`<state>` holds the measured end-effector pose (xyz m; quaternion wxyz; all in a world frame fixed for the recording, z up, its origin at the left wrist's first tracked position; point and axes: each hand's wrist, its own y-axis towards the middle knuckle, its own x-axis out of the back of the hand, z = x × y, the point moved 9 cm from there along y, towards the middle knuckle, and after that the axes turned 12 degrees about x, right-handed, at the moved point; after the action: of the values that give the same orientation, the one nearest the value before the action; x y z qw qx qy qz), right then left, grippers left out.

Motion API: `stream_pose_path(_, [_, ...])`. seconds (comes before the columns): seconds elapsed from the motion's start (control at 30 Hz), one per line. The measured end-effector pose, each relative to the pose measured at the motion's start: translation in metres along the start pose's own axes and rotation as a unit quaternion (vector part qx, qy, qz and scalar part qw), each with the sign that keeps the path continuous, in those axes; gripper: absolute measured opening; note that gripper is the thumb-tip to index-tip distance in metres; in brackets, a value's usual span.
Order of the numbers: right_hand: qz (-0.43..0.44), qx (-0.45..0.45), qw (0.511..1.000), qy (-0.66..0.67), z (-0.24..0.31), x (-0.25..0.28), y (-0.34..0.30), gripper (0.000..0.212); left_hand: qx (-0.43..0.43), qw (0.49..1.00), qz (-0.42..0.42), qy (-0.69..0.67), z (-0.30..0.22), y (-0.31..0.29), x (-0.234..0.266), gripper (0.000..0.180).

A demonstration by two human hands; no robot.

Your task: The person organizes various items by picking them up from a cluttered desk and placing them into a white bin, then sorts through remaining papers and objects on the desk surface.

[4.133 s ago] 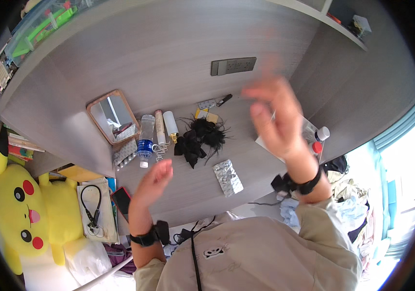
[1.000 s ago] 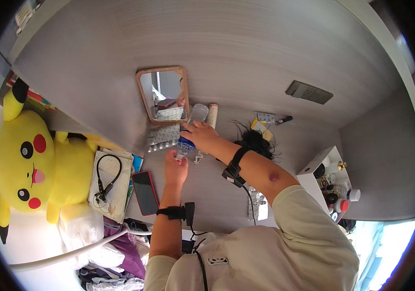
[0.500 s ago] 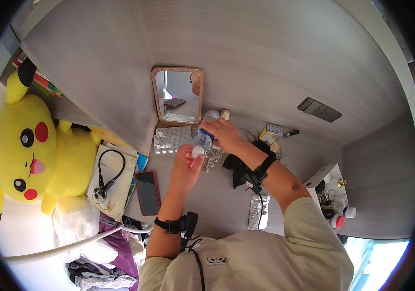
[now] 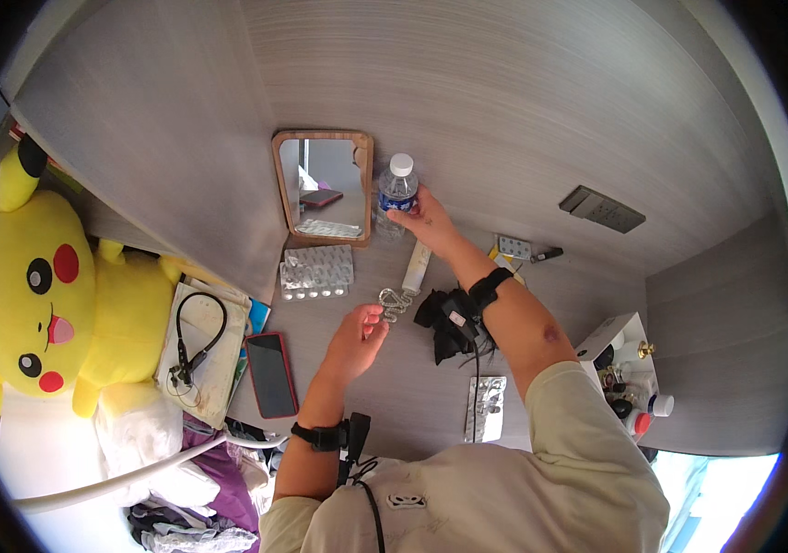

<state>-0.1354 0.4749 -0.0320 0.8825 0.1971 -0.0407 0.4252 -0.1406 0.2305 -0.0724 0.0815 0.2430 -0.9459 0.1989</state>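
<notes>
My right hand (image 4: 421, 215) is wrapped round a clear plastic bottle (image 4: 397, 189) with a white cap and a blue label. The bottle stands upright beside the mirror at the back of the desk. Above the desk, my left hand (image 4: 357, 339) is empty, its fingers loosely bent and apart. Nearest to it lies a silver chain (image 4: 395, 302). A white tube (image 4: 416, 269) lies under my right wrist, beside the chain. Right of it is a crumpled black cloth item (image 4: 449, 324), partly behind my right wrist strap.
A wood-framed mirror (image 4: 327, 184) leans at the back, with blister packs (image 4: 317, 271) before it. A phone (image 4: 271, 373) lies left, near a neckband earphone (image 4: 193, 355) and a yellow plush toy (image 4: 39, 295). At right stand a white box of bottles (image 4: 629, 355) and a wall socket (image 4: 602, 209).
My right hand has carried the bottle away from my left hand, toward the back wall, and turned it cap up. My left hand has let go of the bottle's cap end.
</notes>
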Motion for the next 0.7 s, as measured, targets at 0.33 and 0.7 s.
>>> stream_pose_path(0.33, [0.038, -0.032, 0.981, -0.189, 0.008, -0.004, 0.009, 0.071, -0.005, 1.000, 0.025, 0.003, -0.012, 0.006, -0.013, 0.026])
stream_pose_path(0.7, [0.269, 0.097, 0.794, -0.537, 0.010, -0.021, -0.091, 0.040, -0.056, 0.998, -0.002, 0.013, -0.017, 0.020, -0.019, 0.020])
